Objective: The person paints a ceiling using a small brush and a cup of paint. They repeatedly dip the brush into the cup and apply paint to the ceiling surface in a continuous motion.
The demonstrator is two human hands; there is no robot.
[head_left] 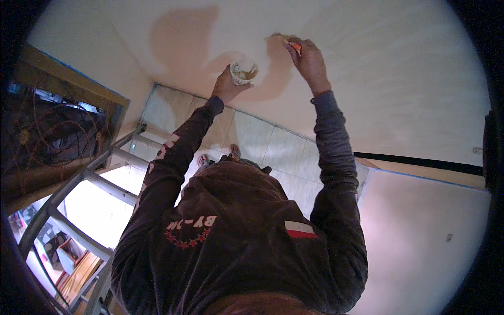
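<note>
My left hand (227,86) grips a small white cup (244,68) from its side. The cup's mouth faces me, and pale, thick stuff coats its inside. Raised up and to the right, my right hand (311,62) is closed round the orange handle of a small paintbrush (297,48). The brush's tan end is at the pale wall (378,79), by a shadowed patch; whether its tip touches the surface I cannot tell. Both arms, in dark sleeves, reach forward, with the cup lower than the brush.
A metal ladder (107,181) stands close at my left. Behind it is a wood-framed opening with a curled metal grille (52,131). My sandalled feet (234,151) are on pale floor tiles (286,147) along the wall's foot. A dark gap (420,161) runs at right.
</note>
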